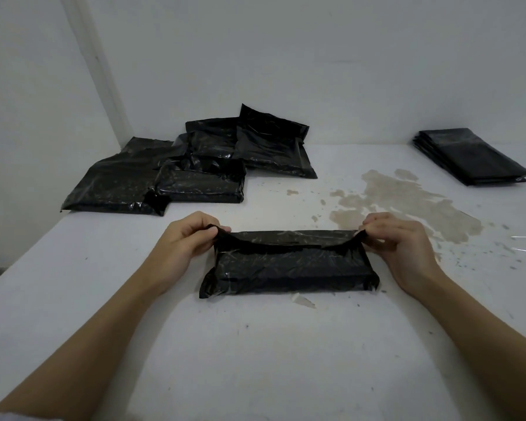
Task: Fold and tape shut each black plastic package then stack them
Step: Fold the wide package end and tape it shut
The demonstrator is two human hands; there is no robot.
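On the desk, near edge: a black plastic package (289, 264) is laid flat on the white desk (255, 360), directly between the two forearms.
Package flap: the far edge of the plastic is raised off the package body and stretched taut between the two hands.
Left hand (189, 238): the left corner of the flap is pinched between thumb and curled fingers; the remaining fingers are bent inward, not spread.
Right hand (404, 247): the right corner of the flap is pinched the same way, with the fingertips gathered on the plastic and the knuckles raised.
Palm contact: whether either palm is touching the desk cannot be told.
Loose pile (192, 168): several black packages are heaped and overlapped at the far left, against the wall, well apart from the hands.
Flat stack (471, 156): a neat stack of flat black bags is set at the far right of the desk.
Desk surface: a brownish stain (401, 202) is spread between the held package and the flat stack.
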